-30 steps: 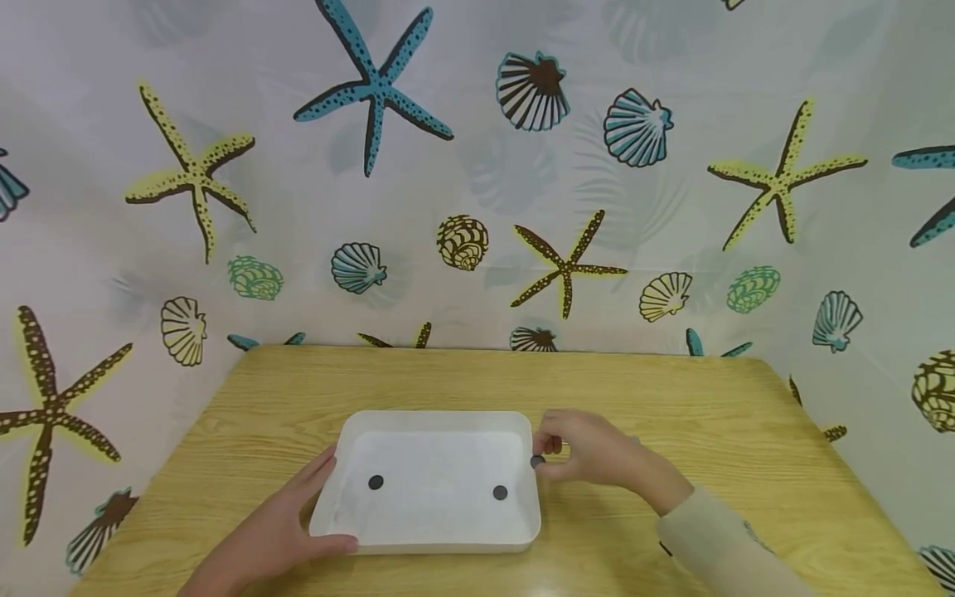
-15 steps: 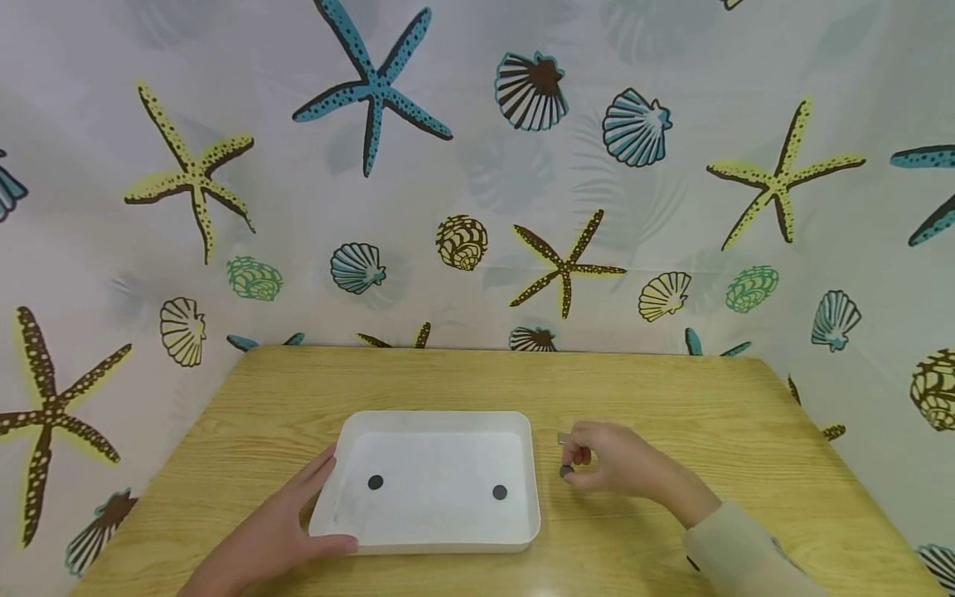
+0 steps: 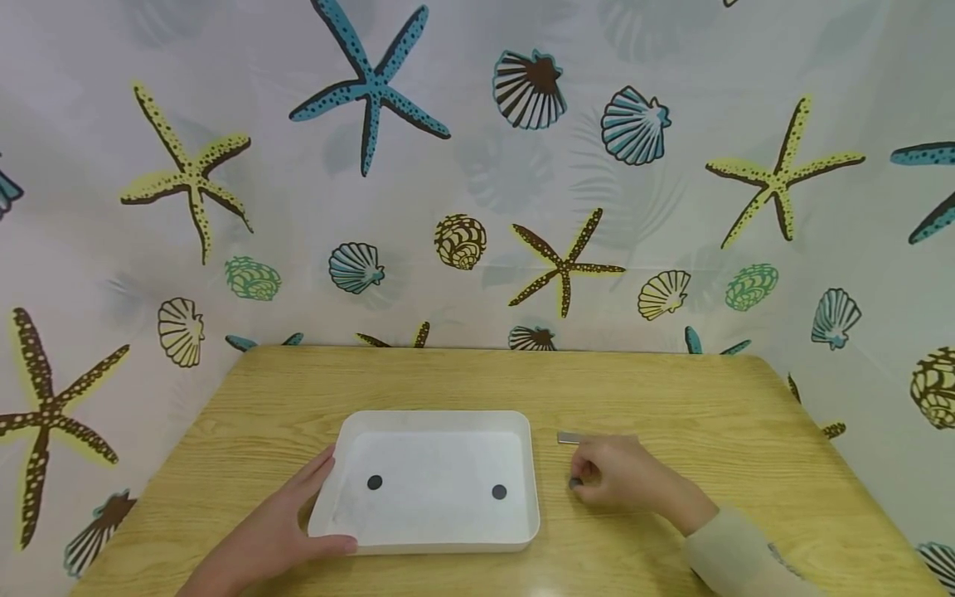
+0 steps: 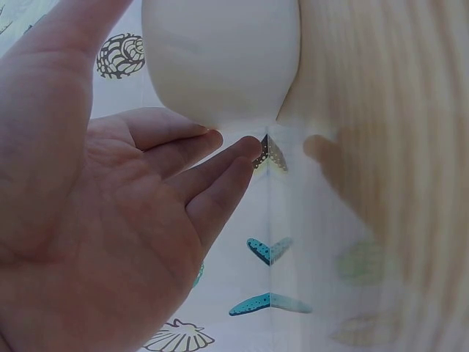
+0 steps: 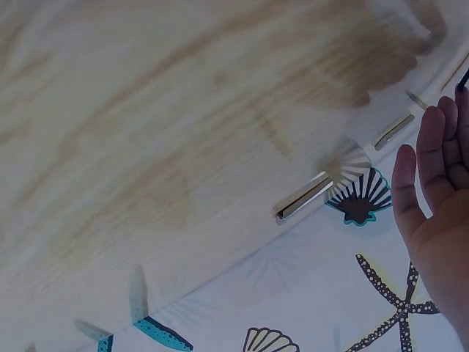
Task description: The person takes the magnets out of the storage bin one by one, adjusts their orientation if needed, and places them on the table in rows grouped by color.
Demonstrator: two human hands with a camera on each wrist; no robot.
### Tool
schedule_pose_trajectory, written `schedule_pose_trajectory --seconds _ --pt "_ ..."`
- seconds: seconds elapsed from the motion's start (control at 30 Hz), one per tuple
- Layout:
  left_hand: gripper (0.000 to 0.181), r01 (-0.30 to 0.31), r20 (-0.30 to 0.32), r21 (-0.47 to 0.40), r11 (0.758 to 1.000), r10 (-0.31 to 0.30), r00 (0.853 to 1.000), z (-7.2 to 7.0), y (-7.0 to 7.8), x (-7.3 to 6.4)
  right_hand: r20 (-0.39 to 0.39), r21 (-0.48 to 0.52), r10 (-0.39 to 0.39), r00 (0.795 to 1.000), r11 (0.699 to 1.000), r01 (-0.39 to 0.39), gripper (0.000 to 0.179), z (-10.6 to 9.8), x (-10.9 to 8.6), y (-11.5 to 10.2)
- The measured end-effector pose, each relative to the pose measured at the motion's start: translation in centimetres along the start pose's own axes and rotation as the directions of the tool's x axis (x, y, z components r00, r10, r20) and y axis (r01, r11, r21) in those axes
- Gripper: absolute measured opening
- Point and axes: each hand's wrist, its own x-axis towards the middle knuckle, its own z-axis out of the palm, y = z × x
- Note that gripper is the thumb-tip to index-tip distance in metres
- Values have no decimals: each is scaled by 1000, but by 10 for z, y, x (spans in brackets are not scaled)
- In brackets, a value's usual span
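A white rectangular tray (image 3: 440, 522) stands on the table with two small black discs inside: a left disc (image 3: 375, 482) and a right disc (image 3: 499, 492). My left hand (image 3: 279, 531) rests against the tray's left side, thumb along the front wall. In the left wrist view its fingers (image 4: 220, 172) are extended, tips close to the tray's end (image 4: 220, 66). To the right of the tray, my right hand (image 3: 615, 473) pinches another small black disc (image 3: 574, 482) between thumb and fingers, low over the table. That disc is mostly covered by the fingertips.
A flat metal strip (image 3: 570, 438) lies on the wooden table (image 3: 477, 377) just behind my right hand. The right wrist view shows a near metal strip (image 5: 304, 198) and a farther one (image 5: 393, 132). A seashell-printed cloth (image 3: 440, 182) hangs behind the table.
My right hand has moved right, away from the tray's right wall, carrying the pinched disc, then slightly lower over the table. The left hand, tray and two discs inside stay put.
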Motion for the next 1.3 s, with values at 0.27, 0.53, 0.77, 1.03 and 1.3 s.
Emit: schedule_pose_trajectory --seconds 0.27,0.53,0.77,1.03,1.3 --pt "126 1 -11 -4 1000 -1 1000 0 1 -1 -16 -13 -13 1000 1000 13 10 6 0 3" --pt "127 1 -16 -13 1000 -1 1000 0 2 -1 -55 -17 54 997 998 -55 13 -4 3 2" --pt "126 6 3 -28 1000 -6 1000 -2 3 -1 -71 -34 4 997 999 -6 20 -15 13 -8" --pt "124 13 16 -40 999 -13 1000 -2 2 -1 -56 -29 -36 998 999 34 23 -16 30 -28" --pt "124 10 11 -37 999 -9 1000 -2 2 -2 -60 -28 -96 994 995 94 23 -14 45 -45"
